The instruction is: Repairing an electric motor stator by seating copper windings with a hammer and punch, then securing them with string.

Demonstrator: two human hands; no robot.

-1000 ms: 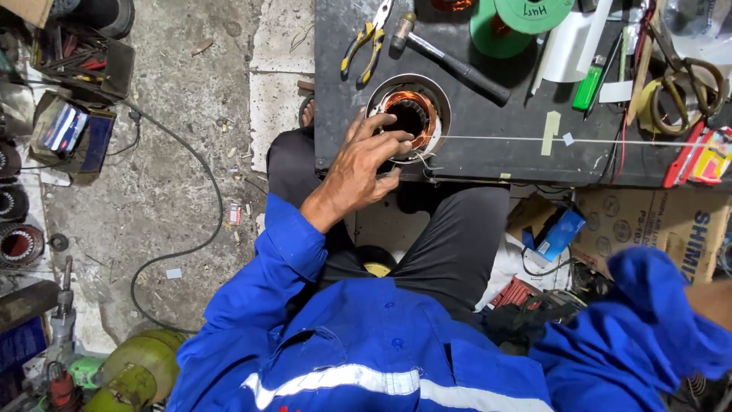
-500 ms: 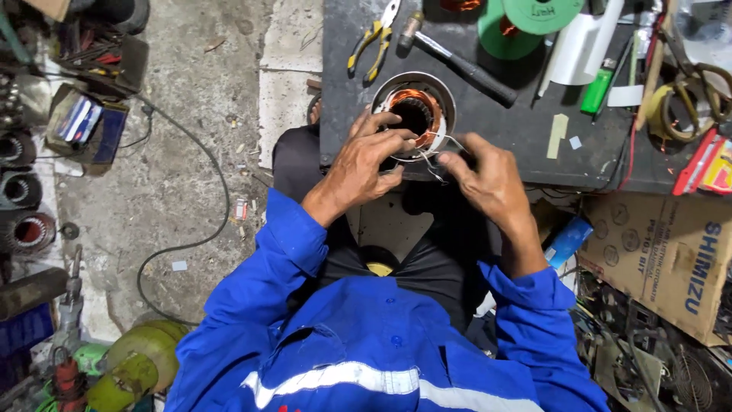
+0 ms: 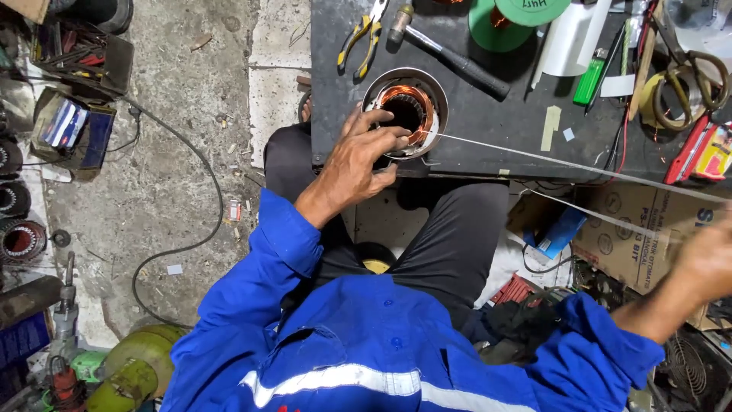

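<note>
Left hand [image 3: 358, 164] on stator [image 3: 405, 111]

Half a second ago both hands worked at the motor stator [image 3: 404, 112] on the tabletop. Now the right hand [image 3: 705, 263] has swung out to the far right, blurred, pulling a white cord [image 3: 579, 165] taut from the stator's rim. The left hand [image 3: 358, 164] has shifted slightly, fingers [image 3: 393, 139] now reaching over the copper windings [image 3: 396, 95].

Blue work jacket [image 3: 366, 343]; reflective grey stripe [image 3: 343, 378]; black trousers [image 3: 450, 236]
</note>
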